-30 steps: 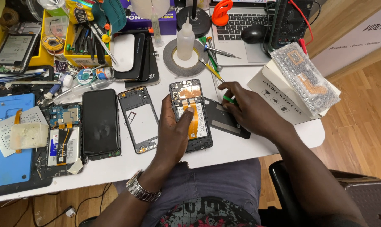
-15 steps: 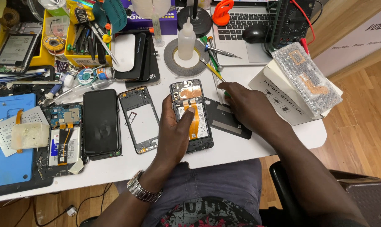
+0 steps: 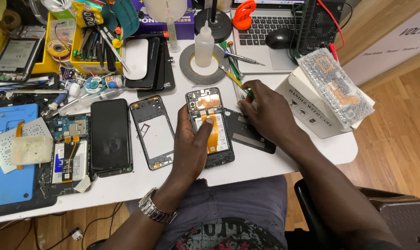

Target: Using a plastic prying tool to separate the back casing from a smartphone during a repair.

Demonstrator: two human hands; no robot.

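An opened phone [image 3: 214, 109], back removed with its copper shield and orange flex cable showing, lies on the white table [image 3: 265, 164]. My left hand [image 3: 191, 146] grips it from below, thumb pressed on its middle. My right hand [image 3: 270, 113] rests just right of the phone, over a dark back cover [image 3: 247, 136]. Its fingertips pinch the green end of a thin yellow-green tool [image 3: 235, 79] that lies slanted on the table.
A bare phone frame [image 3: 152, 132], a black phone [image 3: 110, 136] and another opened phone [image 3: 68, 148] lie to the left. A tape roll [image 3: 187, 62] with a dropper bottle [image 3: 204, 46], a laptop [image 3: 265, 28], a white box [image 3: 312, 111] and a blue mat [image 3: 6, 178] surround them.
My right hand has moved up and slightly left off the back cover toward the yellow-green tool. My left hand and the phone have stayed put.
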